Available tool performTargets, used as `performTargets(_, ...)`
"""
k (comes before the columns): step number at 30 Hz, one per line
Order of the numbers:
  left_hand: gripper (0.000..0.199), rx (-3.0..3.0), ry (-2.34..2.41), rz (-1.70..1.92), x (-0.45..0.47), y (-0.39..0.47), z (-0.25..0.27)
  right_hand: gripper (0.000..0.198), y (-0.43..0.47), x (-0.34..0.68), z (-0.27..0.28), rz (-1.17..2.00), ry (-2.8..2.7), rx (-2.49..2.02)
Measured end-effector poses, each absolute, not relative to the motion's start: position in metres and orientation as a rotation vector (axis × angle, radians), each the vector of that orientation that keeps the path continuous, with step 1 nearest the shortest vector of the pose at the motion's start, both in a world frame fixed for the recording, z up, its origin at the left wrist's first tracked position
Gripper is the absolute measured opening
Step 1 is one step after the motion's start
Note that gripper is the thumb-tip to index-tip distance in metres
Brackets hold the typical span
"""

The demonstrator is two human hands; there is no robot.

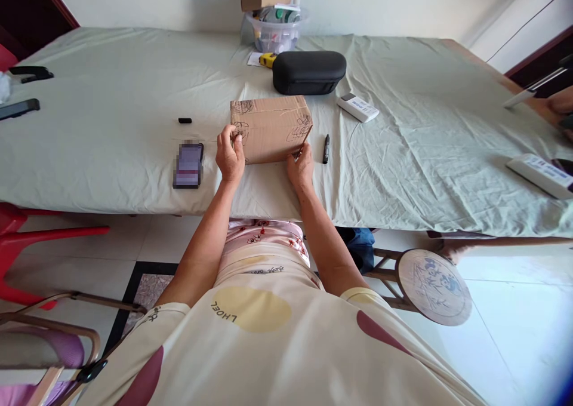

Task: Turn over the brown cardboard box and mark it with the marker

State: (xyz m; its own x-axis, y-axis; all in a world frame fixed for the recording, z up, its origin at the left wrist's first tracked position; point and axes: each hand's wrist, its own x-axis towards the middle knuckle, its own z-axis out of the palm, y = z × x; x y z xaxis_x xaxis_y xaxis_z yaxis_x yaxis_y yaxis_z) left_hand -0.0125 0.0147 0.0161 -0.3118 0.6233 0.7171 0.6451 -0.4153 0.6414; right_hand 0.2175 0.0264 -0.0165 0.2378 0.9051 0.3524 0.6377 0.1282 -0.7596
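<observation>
A brown cardboard box (271,125) with black scribbles near its corners sits on the cloth in front of me. My left hand (230,155) grips its left side, thumb resting on the face and fingers curled around the edge. At the lower right corner, my right hand (301,166) is closed on the box edge, its fingertips partly hidden. Just right of that hand lies a black marker (326,149). A small black piece like a marker cap (185,120) is off to the left, above a phone (188,166) with a blurred screen.
A black hard case (308,73), a yellow tape measure (267,60) and a clear tub (275,33) of small items stand behind the box. A white device (358,107) lies to the right, another (541,174) farther right. A round stool (433,286) stands below.
</observation>
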Motion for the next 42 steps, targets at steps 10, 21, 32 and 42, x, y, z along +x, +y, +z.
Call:
performTargets(10, 0.056, -1.82, -1.71, -1.892, -0.011, 0.019, 0.019, 0.049, 0.033, 0.227, -0.02, 0.352, -1.464, -1.592)
performTargets(21, 0.054, -1.874, -1.757, -1.896, -0.001, 0.018, 0.019, 0.052, 0.051, 0.31, 0.016, 0.042, -1.51, -1.896)
performTargets(32, 0.046, -1.897, -1.773, -1.941, 0.005, 0.016, 0.023, 0.048, 0.033, 0.304, 0.012, 0.105, -1.625, -2.09)
performTargets(42, 0.049, -1.907, -1.745, -1.978, 0.006, 0.024, 0.008, 0.046, 0.038, 0.304, 0.008, 0.203, -1.462, -2.009)
